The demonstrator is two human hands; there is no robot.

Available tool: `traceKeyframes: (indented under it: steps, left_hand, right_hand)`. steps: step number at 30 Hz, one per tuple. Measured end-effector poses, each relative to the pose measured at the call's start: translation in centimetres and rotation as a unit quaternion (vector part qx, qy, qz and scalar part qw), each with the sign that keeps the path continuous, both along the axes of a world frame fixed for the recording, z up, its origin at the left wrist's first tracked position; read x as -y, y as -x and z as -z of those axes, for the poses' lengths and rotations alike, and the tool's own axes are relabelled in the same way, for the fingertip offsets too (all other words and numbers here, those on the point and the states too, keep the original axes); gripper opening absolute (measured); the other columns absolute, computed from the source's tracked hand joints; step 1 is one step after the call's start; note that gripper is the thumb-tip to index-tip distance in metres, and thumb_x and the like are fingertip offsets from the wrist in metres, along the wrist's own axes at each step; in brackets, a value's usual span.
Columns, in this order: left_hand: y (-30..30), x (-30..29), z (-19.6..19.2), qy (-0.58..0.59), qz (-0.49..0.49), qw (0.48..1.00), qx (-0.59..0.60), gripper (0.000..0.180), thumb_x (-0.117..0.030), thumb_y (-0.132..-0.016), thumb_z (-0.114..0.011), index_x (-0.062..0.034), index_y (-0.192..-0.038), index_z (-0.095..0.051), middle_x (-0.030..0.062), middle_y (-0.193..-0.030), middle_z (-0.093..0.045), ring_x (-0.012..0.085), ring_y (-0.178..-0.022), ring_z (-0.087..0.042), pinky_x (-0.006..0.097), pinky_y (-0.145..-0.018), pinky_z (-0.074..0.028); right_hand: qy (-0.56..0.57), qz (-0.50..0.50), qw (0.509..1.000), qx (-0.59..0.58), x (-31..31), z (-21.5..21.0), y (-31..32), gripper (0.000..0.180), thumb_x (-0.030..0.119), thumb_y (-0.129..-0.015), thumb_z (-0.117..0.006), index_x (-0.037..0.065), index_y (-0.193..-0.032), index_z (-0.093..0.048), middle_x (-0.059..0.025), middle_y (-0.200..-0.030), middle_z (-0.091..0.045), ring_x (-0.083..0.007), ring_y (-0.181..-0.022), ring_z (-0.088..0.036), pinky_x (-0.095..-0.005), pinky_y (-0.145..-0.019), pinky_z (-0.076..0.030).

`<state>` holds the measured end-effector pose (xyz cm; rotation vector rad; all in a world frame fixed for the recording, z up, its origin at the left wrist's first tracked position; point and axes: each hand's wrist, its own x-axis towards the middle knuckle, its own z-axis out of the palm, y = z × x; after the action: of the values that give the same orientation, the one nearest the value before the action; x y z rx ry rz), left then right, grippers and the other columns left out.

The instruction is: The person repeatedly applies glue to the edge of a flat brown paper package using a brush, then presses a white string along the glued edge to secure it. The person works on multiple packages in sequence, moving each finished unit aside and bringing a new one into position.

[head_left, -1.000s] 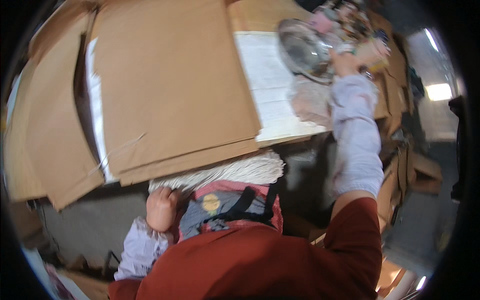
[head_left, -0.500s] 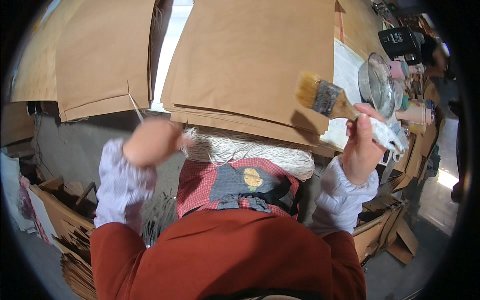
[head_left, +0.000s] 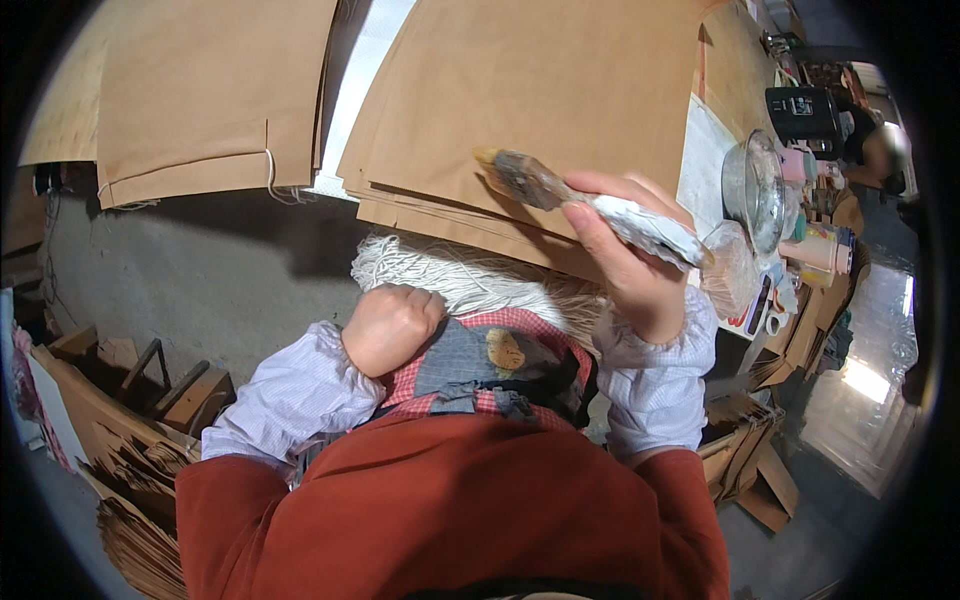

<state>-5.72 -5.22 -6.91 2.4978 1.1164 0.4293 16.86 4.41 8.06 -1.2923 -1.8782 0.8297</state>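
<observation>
My right hand (head_left: 640,255) is closed round a paintbrush's (head_left: 530,180) handle, which is wrapped in white. The brush is tilted, its yellowish bristles pointing left above a stack of brown paper sheets (head_left: 540,90). My left hand (head_left: 393,325) is curled into a fist at the near edge of a bundle of white string (head_left: 460,280) lying across my lap. Its fingertips are turned under, so what they hold, if anything, is hidden. On the left, another brown paper sheet (head_left: 210,90) has a white string (head_left: 272,175) running along its near edge, with a loose end hanging over.
A clear round bowl (head_left: 752,190) stands at the table's right side, near a black container (head_left: 803,118) and several jars. Cardboard boxes (head_left: 100,410) flank me on the floor. Farther right, part of another person (head_left: 880,155) shows.
My left hand has moved from the left paper's edge down and right to the string bundle. My right hand has swung the brush leftward, over the middle stack. The left paper's string end now hangs loose.
</observation>
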Motion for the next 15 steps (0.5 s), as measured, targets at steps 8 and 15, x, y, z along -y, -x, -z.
traceKeyframes:
  steps: [8,15]
  left_hand:
    - [0.4,-2.1,-7.1,-0.076,-0.099,0.989,-0.082,0.014,-0.011,-0.072,-0.058,0.0013,-0.072,-0.064,0.0177,-0.110,-0.062,0.0247,-0.091,-0.054,0.035,-0.071,-0.042]
    - [-0.3,-5.9,-7.5,-0.110,-0.119,0.975,-0.149,0.021,-0.013,-0.074,-0.058,0.0049,-0.078,-0.068,0.0265,-0.128,-0.057,0.0263,-0.097,-0.054,0.035,-0.081,-0.044]
  right_hand:
    - [0.025,0.007,1.000,0.016,-1.2,1.0,0.6,0.014,0.007,-0.078,-0.075,-0.002,-0.088,-0.072,-0.0101,-0.076,-0.068,-0.0154,-0.063,-0.063,-0.0261,-0.055,-0.048]
    - [0.079,-0.010,0.996,-0.051,-1.5,1.3,3.2,0.015,0.009,-0.080,-0.074,-0.004,-0.087,-0.070,-0.0096,-0.074,-0.067,-0.0124,-0.064,-0.062,-0.0259,-0.055,-0.047]
